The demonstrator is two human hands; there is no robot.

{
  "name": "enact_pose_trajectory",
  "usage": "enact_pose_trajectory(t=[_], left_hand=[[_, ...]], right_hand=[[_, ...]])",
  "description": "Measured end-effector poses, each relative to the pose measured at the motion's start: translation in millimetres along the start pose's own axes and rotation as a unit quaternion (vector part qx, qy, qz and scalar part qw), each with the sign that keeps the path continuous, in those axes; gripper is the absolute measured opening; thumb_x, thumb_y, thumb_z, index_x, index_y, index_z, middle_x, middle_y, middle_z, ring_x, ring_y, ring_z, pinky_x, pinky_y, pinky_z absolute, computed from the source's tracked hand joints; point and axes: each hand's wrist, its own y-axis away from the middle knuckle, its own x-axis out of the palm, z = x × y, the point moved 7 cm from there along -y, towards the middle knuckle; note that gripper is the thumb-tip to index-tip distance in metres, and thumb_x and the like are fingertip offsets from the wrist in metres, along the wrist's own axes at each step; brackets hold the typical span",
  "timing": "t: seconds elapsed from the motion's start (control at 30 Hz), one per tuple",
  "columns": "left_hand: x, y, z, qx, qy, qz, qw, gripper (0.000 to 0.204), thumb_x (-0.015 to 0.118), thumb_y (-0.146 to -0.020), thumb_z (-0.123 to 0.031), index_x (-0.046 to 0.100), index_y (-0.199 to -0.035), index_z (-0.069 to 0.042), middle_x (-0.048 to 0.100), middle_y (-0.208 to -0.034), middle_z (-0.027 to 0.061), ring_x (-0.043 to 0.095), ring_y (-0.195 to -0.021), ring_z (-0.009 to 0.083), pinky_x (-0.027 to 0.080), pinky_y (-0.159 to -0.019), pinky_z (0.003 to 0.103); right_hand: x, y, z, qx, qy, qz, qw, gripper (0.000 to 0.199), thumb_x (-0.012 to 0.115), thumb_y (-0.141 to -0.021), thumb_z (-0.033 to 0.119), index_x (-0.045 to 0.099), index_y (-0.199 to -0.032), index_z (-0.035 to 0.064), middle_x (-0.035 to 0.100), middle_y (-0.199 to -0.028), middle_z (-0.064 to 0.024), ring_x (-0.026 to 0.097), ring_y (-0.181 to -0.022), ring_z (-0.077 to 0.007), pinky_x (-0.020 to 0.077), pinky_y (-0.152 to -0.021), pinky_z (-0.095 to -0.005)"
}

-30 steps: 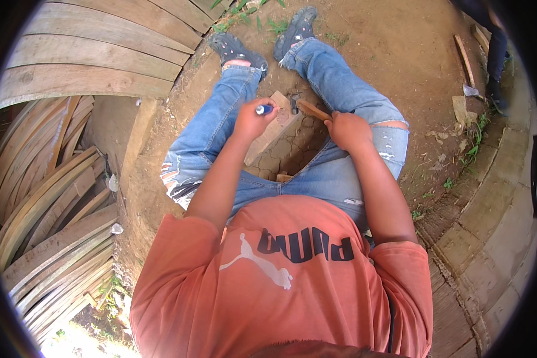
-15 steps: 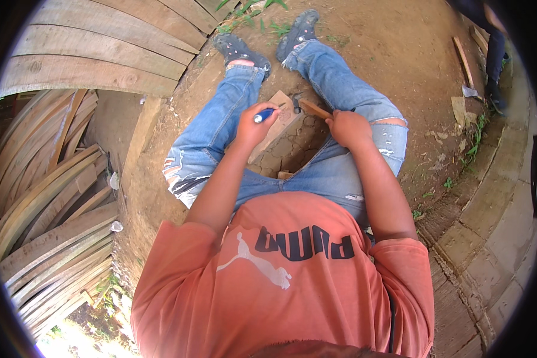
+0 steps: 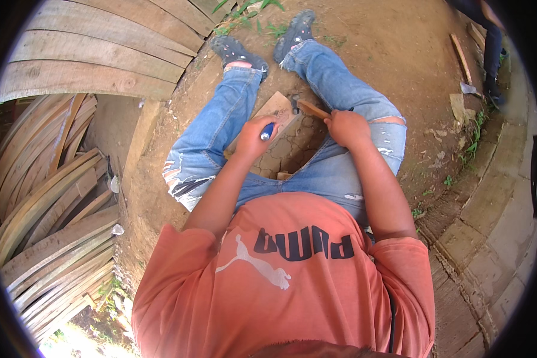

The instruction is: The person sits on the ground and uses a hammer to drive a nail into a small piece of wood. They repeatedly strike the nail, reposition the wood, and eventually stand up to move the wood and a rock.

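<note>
My left hand (image 3: pixel 257 136) is closed around a blue-handled tool (image 3: pixel 267 131), its rounded butt end pointing up toward me. Its tip is hidden behind the hand, so I cannot tell whether it is a screwdriver or a chisel. A flat wooden board (image 3: pixel 278 106) with dark marks carved or drawn near its far end lies slanted between my legs, partly under that hand. My right hand (image 3: pixel 347 128) grips a hammer (image 3: pixel 314 110) by its wooden handle. The hammer's metal head hangs beside the board's far right edge, apart from the blue tool.
I sit with legs spread on bare brown earth (image 3: pixel 388 65). Stacked planks (image 3: pixel 53 185) lie to the left, and a plank wall (image 3: pixel 101 53) rises at the far left. At the far right an axe (image 3: pixel 464 65) lies near another person's leg (image 3: pixel 493 53). Paving blocks (image 3: pixel 477 238) run along the right.
My left hand has moved slightly down and left and turned, so the blue handle now stands more upright and its shaft no longer shows. The hammer has barely moved.
</note>
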Motion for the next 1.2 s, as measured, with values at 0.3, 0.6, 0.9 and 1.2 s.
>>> enact_pose_trajectory(t=[0.3, 0.6, 0.9, 1.2], left_hand=[[11, 6, 24, -0.021, 0.004, 0.021, 1.000, 0.015, 0.080, -0.097, -0.010, 0.078, -0.111, -0.005, 0.081, -0.112, 0.0145, 0.079, -0.104, 0.0290, 0.060, -0.090, 0.035], [4, -2, 28, -0.113, 0.126, -0.007, 0.986, 0.015, 0.079, -0.098, -0.009, 0.078, -0.111, -0.004, 0.082, -0.107, 0.0081, 0.075, -0.098, 0.0124, 0.057, -0.090, 0.029], [12, -6, 22, -0.123, 0.061, 0.051, 0.989, 0.015, 0.079, -0.096, -0.009, 0.077, -0.109, -0.004, 0.081, -0.103, 0.0122, 0.078, -0.095, 0.0201, 0.058, -0.086, 0.032], [13, -3, 29, -0.139, 0.073, 0.052, 0.986, 0.015, 0.078, -0.098, -0.012, 0.078, -0.110, -0.004, 0.081, -0.100, 0.0082, 0.074, -0.093, 0.0124, 0.057, -0.084, 0.030]], right_hand=[[-5, 3, 4, 0.001, -0.006, 0.000, 1.000, 0.039, 0.058, -0.108, 0.039, 0.078, -0.113, 0.0058, 0.080, -0.109, -0.0183, 0.076, -0.105, -0.0389, 0.0590, -0.091, -0.0533], [-4, 2, 2, 0.001, 0.002, 0.003, 1.000, 0.039, 0.058, -0.108, 0.039, 0.078, -0.113, 0.0054, 0.080, -0.109, -0.0181, 0.076, -0.105, -0.0388, 0.0592, -0.090, -0.0530], [-3, 0, 1, 0.003, 0.005, 0.002, 1.000, 0.039, 0.057, -0.108, 0.039, 0.077, -0.115, 0.0063, 0.080, -0.111, -0.0182, 0.076, -0.107, -0.0387, 0.0591, -0.091, -0.0528], [-2, 0, 2, -0.002, 0.012, 0.004, 1.000, 0.040, 0.057, -0.108, 0.039, 0.077, -0.115, 0.0062, 0.080, -0.111, -0.0179, 0.076, -0.106, -0.0388, 0.0592, -0.091, -0.0528]])
